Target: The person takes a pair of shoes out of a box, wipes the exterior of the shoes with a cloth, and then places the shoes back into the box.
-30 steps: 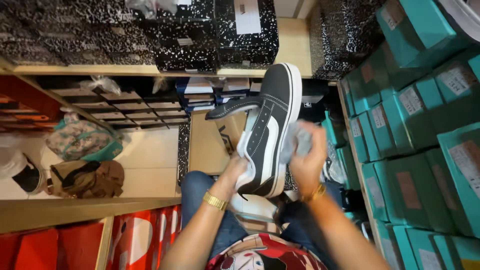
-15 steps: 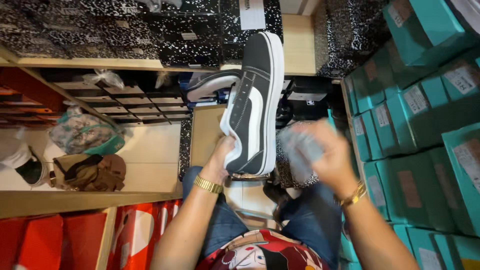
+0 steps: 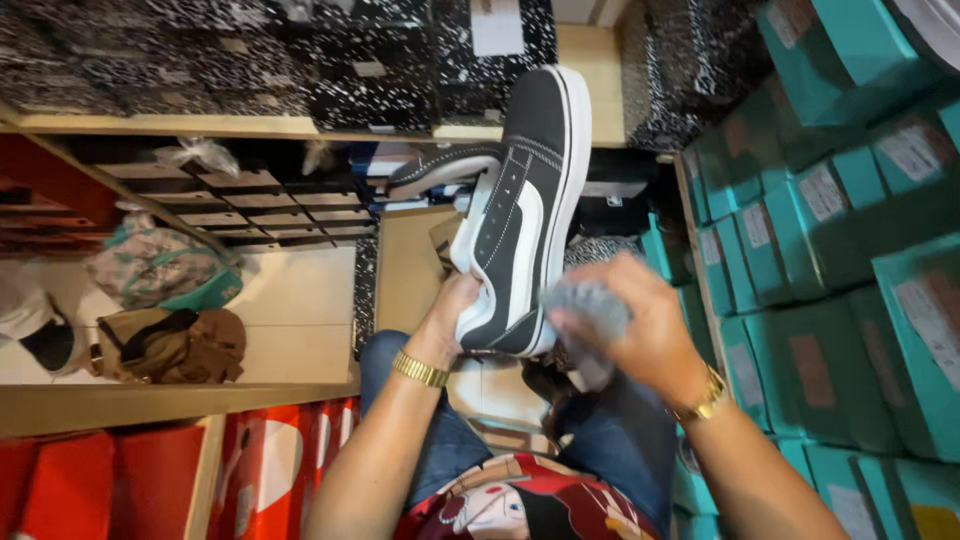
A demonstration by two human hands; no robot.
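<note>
A dark grey sneaker (image 3: pixel 525 215) with a white side stripe and a thick white sole is held up in the air above the person's lap, toe pointing up toward the shelf edge and heel down, its white sole facing right. The left hand (image 3: pixel 452 315) grips it at the heel end, fingers curled around the collar and lower side of the shoe. The right hand (image 3: pixel 640 325) is closed around a crumpled grey cloth (image 3: pixel 588 305), which it presses against the sole's edge near the heel, just beside the left hand. Both wrists carry gold-coloured bands, and the person sits in blue jeans (image 3: pixel 620 440) with a red printed shirt at the bottom of the view. Behind the raised shoe, a second dark sneaker (image 3: pixel 440 168) lies on its side on the lower shelf, among flat stacked boxes. Above it, along the upper shelf (image 3: pixel 160 125), stand black boxes speckled with white (image 3: pixel 250 60). To the right, a wall of teal boxes (image 3: pixel 840 200) with pale labels rises from the floor to the top right corner. At the bottom left stand red boxes (image 3: pixel 150 480). On the pale floor (image 3: pixel 290 300) toward the left edge lie a brown bag (image 3: pixel 165 345) and a patterned green bag (image 3: pixel 155 265), close together.
</note>
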